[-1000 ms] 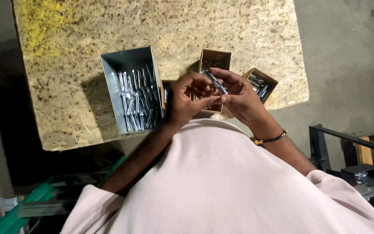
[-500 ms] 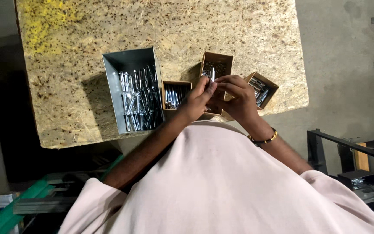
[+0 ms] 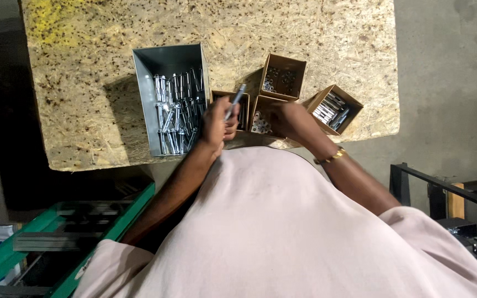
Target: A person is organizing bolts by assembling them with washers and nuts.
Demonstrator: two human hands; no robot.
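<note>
My left hand (image 3: 216, 124) grips a silver bolt (image 3: 235, 102), its tip pointing up over a small cardboard box (image 3: 242, 108). My right hand (image 3: 287, 120) reaches into another cardboard box (image 3: 261, 117) of small metal rings; its fingers are curled and blurred, and what they hold is hidden. A grey metal bin (image 3: 168, 60) full of silver bolts (image 3: 178, 113) lies just left of my left hand.
Two more cardboard boxes stand on the chipboard table (image 3: 84, 83): one with nuts (image 3: 284, 77) at the back, one with metal sleeves (image 3: 333, 108) at the right. A green frame (image 3: 84, 237) sits low left, a dark metal rack (image 3: 443, 190) at the right.
My hands were together over the boxes holding the bolt. They have parted: the left keeps the bolt and shifted left, the right dropped into the box of rings.
</note>
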